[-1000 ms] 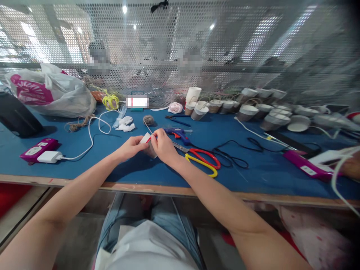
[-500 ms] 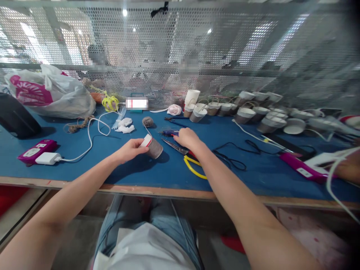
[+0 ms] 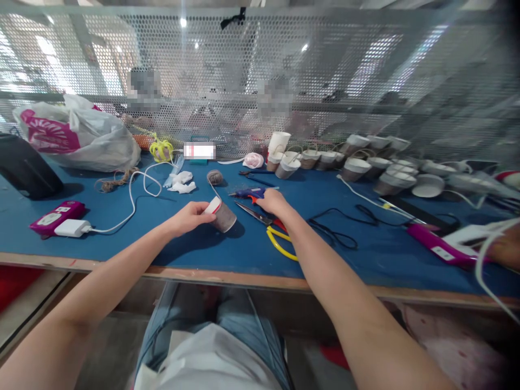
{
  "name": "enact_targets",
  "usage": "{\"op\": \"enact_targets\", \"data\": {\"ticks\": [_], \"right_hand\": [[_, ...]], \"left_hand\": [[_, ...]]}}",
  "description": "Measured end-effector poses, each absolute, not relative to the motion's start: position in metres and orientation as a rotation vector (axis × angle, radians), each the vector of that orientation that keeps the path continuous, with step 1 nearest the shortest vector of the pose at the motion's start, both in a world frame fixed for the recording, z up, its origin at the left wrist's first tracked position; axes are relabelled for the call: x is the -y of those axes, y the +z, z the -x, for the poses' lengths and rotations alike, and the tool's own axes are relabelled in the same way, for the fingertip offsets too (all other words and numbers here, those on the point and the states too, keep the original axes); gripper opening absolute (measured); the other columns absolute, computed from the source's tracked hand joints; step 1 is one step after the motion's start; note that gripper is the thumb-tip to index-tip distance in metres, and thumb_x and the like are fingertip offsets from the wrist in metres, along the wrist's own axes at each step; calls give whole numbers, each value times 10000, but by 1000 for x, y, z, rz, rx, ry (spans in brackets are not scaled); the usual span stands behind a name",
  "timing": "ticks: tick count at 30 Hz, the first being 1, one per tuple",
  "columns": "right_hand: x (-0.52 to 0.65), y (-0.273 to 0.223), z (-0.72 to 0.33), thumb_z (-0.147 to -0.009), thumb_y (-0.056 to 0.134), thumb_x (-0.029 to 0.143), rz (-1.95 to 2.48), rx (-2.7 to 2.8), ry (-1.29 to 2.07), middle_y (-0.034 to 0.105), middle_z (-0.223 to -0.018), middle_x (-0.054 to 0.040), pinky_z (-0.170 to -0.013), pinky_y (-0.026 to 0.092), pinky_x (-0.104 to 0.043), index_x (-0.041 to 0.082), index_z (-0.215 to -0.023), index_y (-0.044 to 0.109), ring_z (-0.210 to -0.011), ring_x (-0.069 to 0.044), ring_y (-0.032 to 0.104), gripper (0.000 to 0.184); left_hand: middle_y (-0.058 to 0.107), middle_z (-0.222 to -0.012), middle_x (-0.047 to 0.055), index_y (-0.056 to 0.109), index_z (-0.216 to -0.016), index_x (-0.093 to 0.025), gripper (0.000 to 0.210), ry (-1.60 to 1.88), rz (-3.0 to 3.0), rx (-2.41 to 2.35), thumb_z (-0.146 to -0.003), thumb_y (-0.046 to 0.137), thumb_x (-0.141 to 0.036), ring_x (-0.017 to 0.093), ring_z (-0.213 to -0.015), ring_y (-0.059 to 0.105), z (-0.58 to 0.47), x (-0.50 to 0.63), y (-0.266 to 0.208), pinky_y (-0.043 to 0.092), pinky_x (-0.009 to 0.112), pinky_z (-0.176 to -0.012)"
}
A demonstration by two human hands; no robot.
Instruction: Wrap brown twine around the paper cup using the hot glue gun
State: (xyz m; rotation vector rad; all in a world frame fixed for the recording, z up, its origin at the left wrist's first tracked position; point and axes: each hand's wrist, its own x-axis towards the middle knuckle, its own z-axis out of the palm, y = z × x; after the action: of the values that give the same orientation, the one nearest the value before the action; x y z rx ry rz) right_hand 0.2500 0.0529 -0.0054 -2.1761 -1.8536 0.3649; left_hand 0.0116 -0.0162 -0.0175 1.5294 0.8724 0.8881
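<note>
My left hand (image 3: 189, 218) is closed on a small paper cup (image 3: 225, 217) wrapped in grey-brown yarn, tilted on its side just over the table. A strand runs from the cup to a small ball of yarn (image 3: 215, 177) behind it. My right hand (image 3: 273, 202) is closed around the handle of a blue hot glue gun (image 3: 248, 193), whose nozzle points left and whose red trigger shows. Under and beside my right wrist lie scissors (image 3: 254, 213) with yellow and red handles, their blades toward the cup.
Pliers (image 3: 255, 177) lie behind the glue gun. Several yarn-wrapped cups (image 3: 353, 169) crowd the back right. A black cable (image 3: 335, 233) and purple power strip (image 3: 441, 246) lie right; another purple strip (image 3: 57, 218), a white cable and a plastic bag (image 3: 109, 143) are left. Another person's hand (image 3: 506, 246) shows right.
My right hand has shifted slightly on the glue gun, which has turned so more of its body and the red trigger show. My left hand and the cup stay nearly in place.
</note>
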Motion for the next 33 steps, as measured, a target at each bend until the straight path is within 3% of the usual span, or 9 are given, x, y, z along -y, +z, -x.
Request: {"op": "enact_targets", "data": {"ticks": [4, 7, 9, 12, 25, 33], "right_hand": [[-36, 7, -246, -739, 588, 203, 1925, 1737, 432, 602, -1024, -160, -702, 481, -309, 82, -1096, 479, -862, -213, 602, 393], [-18, 15, -241, -763, 517, 195, 1694, 1747, 616, 648, -836, -95, -567, 482, -237, 110, -994, 502, -643, -141, 620, 246], [-6, 19, -236, -771, 503, 227, 1569, 1776, 754, 627, -652, -48, -469, 453, -209, 125, -835, 531, -491, -106, 573, 123], [8, 22, -227, -748, 528, 247, 1430, 1818, 884, 557, -505, 17, -376, 387, -182, 146, -750, 531, -366, -68, 473, 101], [22, 20, -212, -729, 549, 294, 1266, 1932, 994, 481, -396, 47, -348, 360, -178, 132, -654, 564, -333, -59, 412, 180], [29, 26, -207, -722, 526, 263, 1341, 2051, 784, 490, -388, 33, -359, 386, -190, 143, -602, 558, -320, -73, 442, 173]], "left_hand": [[668, -723, 26, 649, -769, -110, 270, 923, -1506, -890, -583, 680, -304, 166, -699, 570, -11, 14, -18, 412, 304, -751], [672, -744, 35, 650, -795, -113, 285, 975, -1474, -925, -588, 670, -308, 176, -715, 577, -9, 10, -20, 410, 306, -749], [666, -736, 33, 649, -799, -114, 276, 1019, -1450, -970, -593, 659, -298, 177, -713, 575, -7, 6, -22, 401, 302, -739], [654, -722, 28, 646, -797, -109, 253, 1071, -1414, -1038, -602, 635, -270, 169, -694, 564, -5, 1, -25, 389, 295, -721], [632, -695, 12, 648, -820, -105, 260, 1074, -1416, -1020, -611, 642, -259, 142, -646, 520, -4, -3, -29, 365, 266, -669], [647, -723, 18, 644, -883, -92, 296, 1079, -1430, -993, -627, 650, -240, 146, -673, 538, -3, -3, -29, 390, 271, -696]]}}
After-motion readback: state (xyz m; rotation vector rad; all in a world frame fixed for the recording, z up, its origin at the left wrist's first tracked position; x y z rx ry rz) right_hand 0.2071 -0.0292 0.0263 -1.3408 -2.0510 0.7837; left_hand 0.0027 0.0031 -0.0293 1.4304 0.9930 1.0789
